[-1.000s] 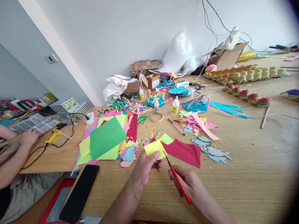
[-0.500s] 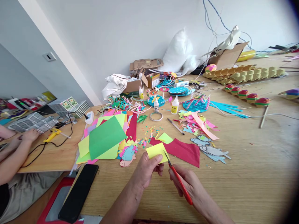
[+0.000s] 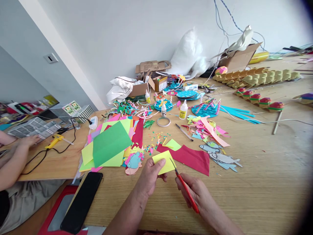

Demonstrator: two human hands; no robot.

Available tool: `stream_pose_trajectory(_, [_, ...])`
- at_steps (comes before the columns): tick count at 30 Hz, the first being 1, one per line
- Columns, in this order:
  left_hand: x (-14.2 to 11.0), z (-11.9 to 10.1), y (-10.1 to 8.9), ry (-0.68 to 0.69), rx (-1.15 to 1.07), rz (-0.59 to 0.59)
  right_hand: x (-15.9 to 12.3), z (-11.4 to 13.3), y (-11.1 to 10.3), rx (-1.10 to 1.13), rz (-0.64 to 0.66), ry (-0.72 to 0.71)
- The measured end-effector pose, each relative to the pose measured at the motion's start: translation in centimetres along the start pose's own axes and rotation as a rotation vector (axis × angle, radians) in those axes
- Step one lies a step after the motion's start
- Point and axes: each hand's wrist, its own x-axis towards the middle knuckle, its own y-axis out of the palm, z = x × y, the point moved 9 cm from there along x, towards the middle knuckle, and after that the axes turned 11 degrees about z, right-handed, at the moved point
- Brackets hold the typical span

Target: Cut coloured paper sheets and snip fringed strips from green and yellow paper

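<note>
My left hand (image 3: pixel 152 174) pinches a small piece of yellow paper (image 3: pixel 167 164) between thumb and fingers. Red-handled scissors (image 3: pixel 187 192) are in my right hand (image 3: pixel 195 187), their blades lying at the right part of the yellow paper. Whether the blades are cutting into it I cannot tell. Behind the paper lies a dark red sheet (image 3: pixel 193 160) with a light green scrap (image 3: pixel 173 144) at its left end. Paper fish cutouts (image 3: pixel 134 162) rest left of my hands, and grey fish cutouts (image 3: pixel 223 159) to the right.
A stack of coloured paper topped by a green sheet (image 3: pixel 111 143) lies at the left, near a black phone (image 3: pixel 81 202). Glue bottles (image 3: pixel 183 110), a pen (image 3: pixel 184 132) and paper scraps (image 3: pixel 212 130) sit farther back. Another person's arm (image 3: pixel 18 160) is at the left, by a yellow glue gun (image 3: pixel 55 141).
My right hand and the scissors have shifted slightly left and up. My left thumb now lies farther left on the yellow paper. The other person's hand has moved a little.
</note>
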Motion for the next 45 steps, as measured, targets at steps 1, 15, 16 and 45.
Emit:
stream_pose_trajectory(1, [0.0, -0.1, 0.0, 0.004, 0.007, -0.003, 0.0, 0.1, 0.0, 0.010, 0.003, 0.005])
stream_pose_trajectory(15, [-0.1, 0.9, 1.0, -0.004, 0.003, 0.066, 0.0, 0.2, 0.3, 0.090, 0.053, 0.004])
stream_pose_trajectory(16, [0.0, 0.9, 1.0, -0.003, -0.001, 0.069, 0.0, 0.1, 0.2, 0.081, 0.046, 0.005])
stream_pose_trajectory(45, [-0.3, 2.3, 1.6, -0.064, -0.088, 0.097, 0.1, -0.2, 0.0, 0.038, 0.012, -0.094])
